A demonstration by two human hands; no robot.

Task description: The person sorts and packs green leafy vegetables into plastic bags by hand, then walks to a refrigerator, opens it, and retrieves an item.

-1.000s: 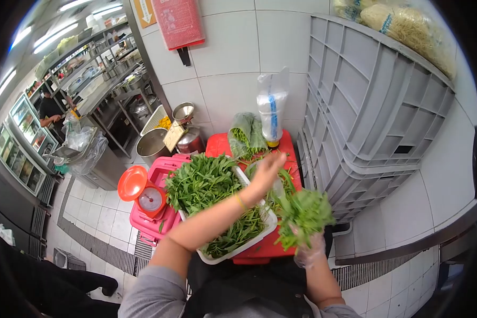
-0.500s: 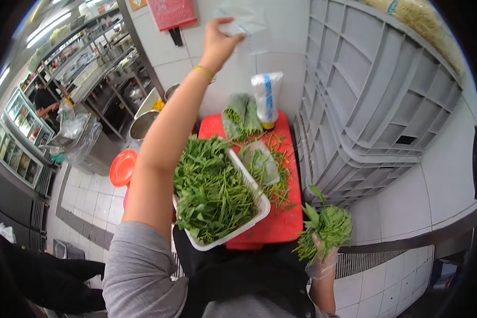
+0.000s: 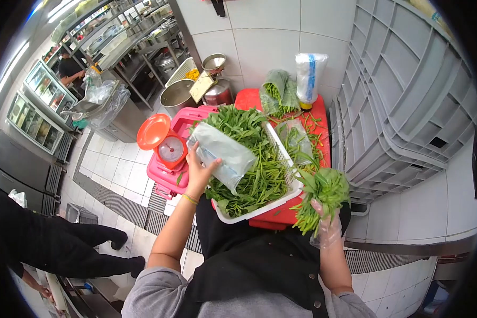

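My left hand (image 3: 199,174) is bare and pinches a translucent plastic bag (image 3: 225,156) over the left part of a white basket (image 3: 282,150). The basket is heaped with leafy green vegetables (image 3: 259,183), partly hidden by the bag. In my right hand (image 3: 327,228), which wears a clear plastic glove, is a bunch of leafy greens (image 3: 323,191), held upright to the right of the basket. Leaves hide some of those fingers. Both the basket and scattered stems rest on a red stool-like surface (image 3: 274,216).
A wrapped bag roll (image 3: 310,79) stands behind a bagged bundle of greens (image 3: 279,93). At left, an orange scale (image 3: 170,149) sits on a pink container (image 3: 161,175). Grey crates (image 3: 403,90) tower on the right. Two people in dark clothes are at left.
My left hand has come down from high by the wall to above the basket, bringing the plastic bag. My right hand still holds the greens. The view has shifted, revealing the scale.
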